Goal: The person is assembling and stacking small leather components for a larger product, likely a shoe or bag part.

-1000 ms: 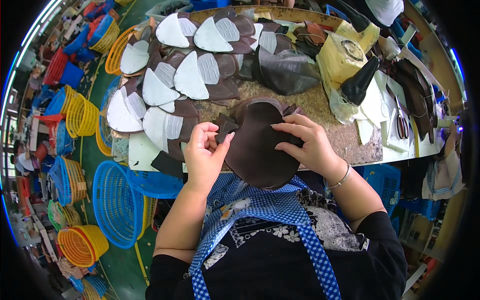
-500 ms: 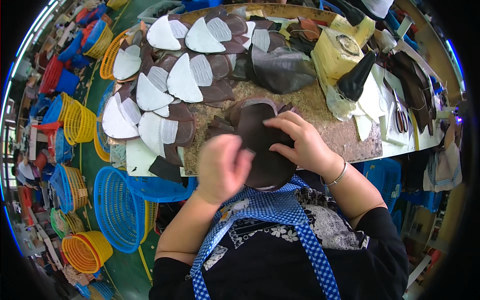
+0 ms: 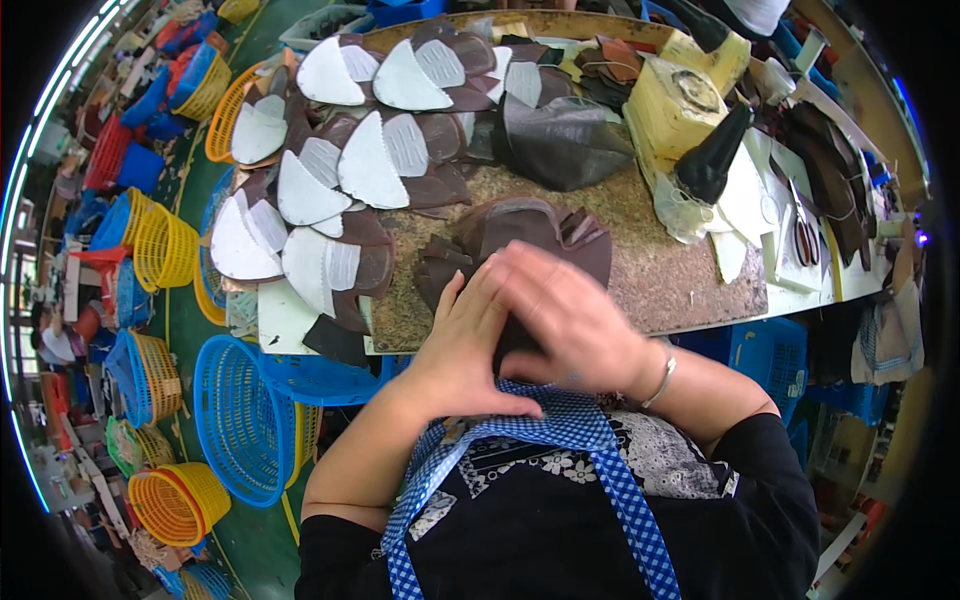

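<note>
A dark brown leather piece (image 3: 520, 225) with notched, pleated edges lies at the front of the worn work board. Over its near part is my left hand (image 3: 462, 345), fingers stretched out and thumb apart. My right hand (image 3: 575, 320), smeared by motion, crosses the left one's fingertips with its own fingers extended. Dark leather shows in the gap between the two hands; the rest of the piece is hidden beneath them. To the left, overlapping brown leather pieces carry white curved backing pieces (image 3: 375, 165).
A larger dark leather piece (image 3: 562, 145) lies behind my hands. Toward the right stand a yellow block (image 3: 672, 105) and a black shoe last (image 3: 715, 155), with scissors (image 3: 803, 230) farther right. Blue basket (image 3: 240, 420) and yellow baskets (image 3: 180, 503) are on the left.
My right hand has come down and left across the leather piece. My left hand has moved right and lower, its fingers now straightened beside the right hand's. More of the piece's far edge shows.
</note>
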The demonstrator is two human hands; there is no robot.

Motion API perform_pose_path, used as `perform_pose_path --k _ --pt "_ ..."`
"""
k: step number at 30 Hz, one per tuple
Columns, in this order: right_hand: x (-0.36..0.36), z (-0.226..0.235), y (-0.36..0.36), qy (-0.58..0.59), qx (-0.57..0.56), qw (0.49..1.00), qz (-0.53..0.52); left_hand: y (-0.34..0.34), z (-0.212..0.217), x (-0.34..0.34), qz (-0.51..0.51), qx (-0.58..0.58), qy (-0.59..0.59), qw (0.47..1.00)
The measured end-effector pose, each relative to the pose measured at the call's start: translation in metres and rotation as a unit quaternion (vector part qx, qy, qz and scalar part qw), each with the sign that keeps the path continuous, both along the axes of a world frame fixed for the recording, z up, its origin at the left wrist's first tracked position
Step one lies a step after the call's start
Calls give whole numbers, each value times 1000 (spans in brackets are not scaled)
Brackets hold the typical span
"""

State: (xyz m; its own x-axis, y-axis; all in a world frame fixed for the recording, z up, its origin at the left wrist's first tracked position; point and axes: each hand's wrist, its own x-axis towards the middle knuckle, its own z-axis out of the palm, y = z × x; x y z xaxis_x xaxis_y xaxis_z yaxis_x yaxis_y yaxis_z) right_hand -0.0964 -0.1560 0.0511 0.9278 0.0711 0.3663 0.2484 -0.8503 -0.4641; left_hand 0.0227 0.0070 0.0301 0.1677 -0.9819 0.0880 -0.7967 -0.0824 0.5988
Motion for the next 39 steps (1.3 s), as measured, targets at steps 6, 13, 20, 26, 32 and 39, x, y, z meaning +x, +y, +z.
perform_pose_path --k 6,13,20,26,32,39 --pt "-12 -12 14 106 -94 990 23 -6 -7 101 248 -20 186 951" --pt "-13 12 -9 26 10 999 41 -17 -47 187 194 -131 -233 944" --pt "-12 8 -41 -27 365 929 -55 -13 18 161 197 -168 -84 962" --pt "16 23 -15 51 750 659 18 -26 68 14 3 -241 -284 928" --pt "-11 -13 -30 79 467 857 -206 -8 39 -9 -7 -260 -137 956" --pt "29 -17 -83 -49 135 946 -291 8 -21 -26 6 -151 -166 975"
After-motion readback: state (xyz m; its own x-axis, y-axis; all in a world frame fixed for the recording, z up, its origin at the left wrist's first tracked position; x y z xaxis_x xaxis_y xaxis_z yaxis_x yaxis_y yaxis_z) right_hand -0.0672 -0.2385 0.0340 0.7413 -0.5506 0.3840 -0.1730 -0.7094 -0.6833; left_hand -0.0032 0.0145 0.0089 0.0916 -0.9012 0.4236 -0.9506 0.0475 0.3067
